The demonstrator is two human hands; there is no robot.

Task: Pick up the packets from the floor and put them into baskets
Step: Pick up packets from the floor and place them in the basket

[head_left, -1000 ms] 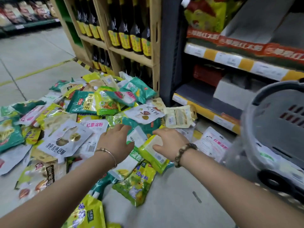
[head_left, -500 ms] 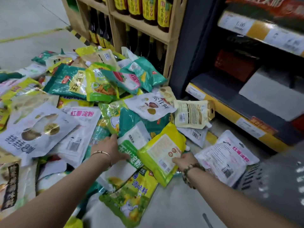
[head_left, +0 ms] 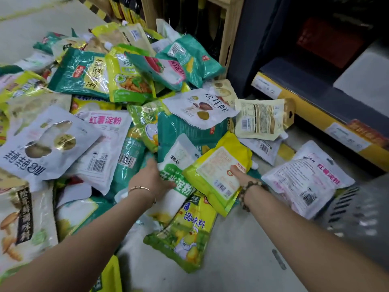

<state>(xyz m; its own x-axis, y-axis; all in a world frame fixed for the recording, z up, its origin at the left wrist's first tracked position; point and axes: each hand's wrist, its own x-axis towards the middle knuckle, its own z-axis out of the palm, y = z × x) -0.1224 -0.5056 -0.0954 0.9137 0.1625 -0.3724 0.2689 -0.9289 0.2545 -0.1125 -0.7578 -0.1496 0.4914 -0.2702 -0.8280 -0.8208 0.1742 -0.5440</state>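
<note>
Several food packets lie in a loose heap on the shop floor [head_left: 242, 260]. My right hand [head_left: 240, 175] grips a yellow packet [head_left: 219, 171], thumb on its white label, and holds it tilted above the heap. My left hand [head_left: 152, 178] holds the edge of a white and green packet [head_left: 176, 175] just left of the yellow one, fingers tucked under it. A green and yellow seasoning packet [head_left: 187, 232] lies below both. The grey basket [head_left: 357, 211] shows at the right edge, blurred.
A wooden rack with dark bottles [head_left: 229, 28] stands behind the heap. A low yellow-edged shelf [head_left: 315, 114] runs along the right. A white packet with pink lettering [head_left: 309, 178] lies beside the basket. Bare floor lies between my arms.
The view has tipped down and closer to the heap. My right hand has lifted the yellow packet slightly, and my left hand has slid onto the white and green packet.
</note>
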